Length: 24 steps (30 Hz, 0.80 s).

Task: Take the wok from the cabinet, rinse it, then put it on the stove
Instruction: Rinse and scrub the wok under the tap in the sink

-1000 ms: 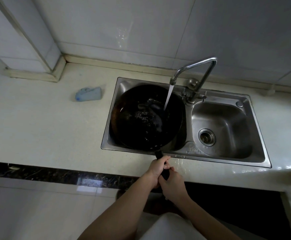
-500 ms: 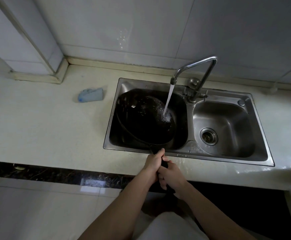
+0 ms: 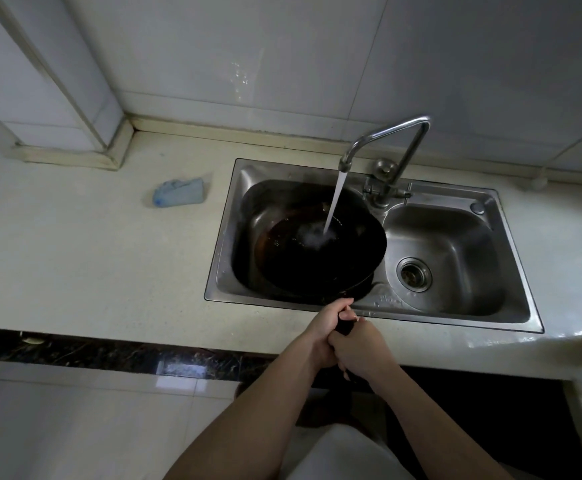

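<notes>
Wok (image 3: 320,258) in the sink's (image 3: 450,198) left basin, under the faucet (image 3: 395,130) stream; its handle (image 3: 345,326) points over the sink's near rim, left hand (image 3: 322,329) clamped nearer the bowl, right hand (image 3: 360,351) clamped just behind.

No text, brand, number or sign could be read. A faint stamped mark (image 3: 386,300) was seen on the front rim of the sink (image 3: 455,319), but it was too small and blurred to be made out. Any print on the blue packet (image 3: 178,192) was likewise illegible.
</notes>
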Tool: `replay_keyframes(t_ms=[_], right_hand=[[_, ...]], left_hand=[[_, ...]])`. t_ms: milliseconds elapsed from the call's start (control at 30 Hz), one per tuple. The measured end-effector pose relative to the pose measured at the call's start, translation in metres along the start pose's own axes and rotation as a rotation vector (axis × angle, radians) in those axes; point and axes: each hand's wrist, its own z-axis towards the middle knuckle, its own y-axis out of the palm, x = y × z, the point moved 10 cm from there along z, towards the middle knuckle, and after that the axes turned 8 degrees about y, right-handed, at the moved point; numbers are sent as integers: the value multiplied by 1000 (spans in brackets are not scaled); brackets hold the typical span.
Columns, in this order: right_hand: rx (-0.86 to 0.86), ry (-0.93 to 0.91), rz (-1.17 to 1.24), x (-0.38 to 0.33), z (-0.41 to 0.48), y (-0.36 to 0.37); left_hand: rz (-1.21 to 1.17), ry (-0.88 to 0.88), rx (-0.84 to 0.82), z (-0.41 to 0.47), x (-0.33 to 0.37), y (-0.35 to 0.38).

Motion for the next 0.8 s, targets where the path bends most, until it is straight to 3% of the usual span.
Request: replay_keyframes(t_ms=[133, 367, 800], right_hand=[[158, -161, -215, -3, -11, -15], [235, -309, -197, 6, -22, -14], [9, -307, 98, 12, -3, 12]], left_hand=[[-31, -16, -29, 1, -8, 14], [-98, -30, -57, -2, -16, 18], [123, 269, 135, 5, 12, -17]])
